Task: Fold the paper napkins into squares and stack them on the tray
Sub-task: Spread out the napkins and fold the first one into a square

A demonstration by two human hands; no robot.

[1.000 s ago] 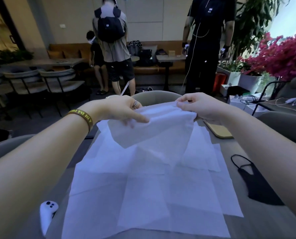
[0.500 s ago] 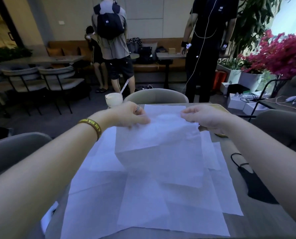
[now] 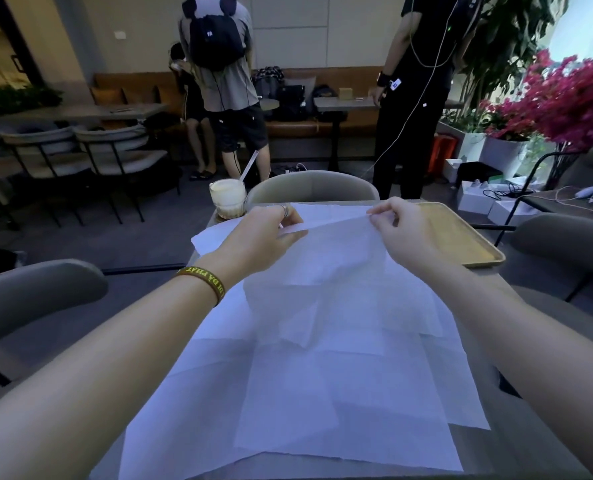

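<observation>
Left hand (image 3: 264, 235) and right hand (image 3: 400, 230) were held up just above the centre of the frame, well apart from each other. Each was seen pinching the top edge of one white napkin (image 3: 340, 261) between thumb and curled fingers. That napkin was stretched between the two hands and lifted at its top edge, while its lower part was draped down toward the bottom of the frame. How many layers were held could not be told.

Beneath it, more napkins (image 3: 322, 393) were spread flat and unfolded, overlapped on one another, over the lower middle of the frame. They were laid on a grey table (image 3: 489, 455), most of which was covered by them.

A tan tray (image 3: 489, 259) was set on the table right of centre, just beside the right hand and partly hidden by it.

A ring (image 3: 284, 210) was worn on the left hand and a dark wristband (image 3: 205, 282) with yellow letters on the left wrist.

A glass (image 3: 227, 199) of pale drink with a straw (image 3: 248, 166) was placed above and left of the left hand. A grey chair (image 3: 312, 188) was seen behind the table's top edge. Two standing people were visible in the upper part of the frame, and pink flowers (image 3: 565, 98) at the upper right.
</observation>
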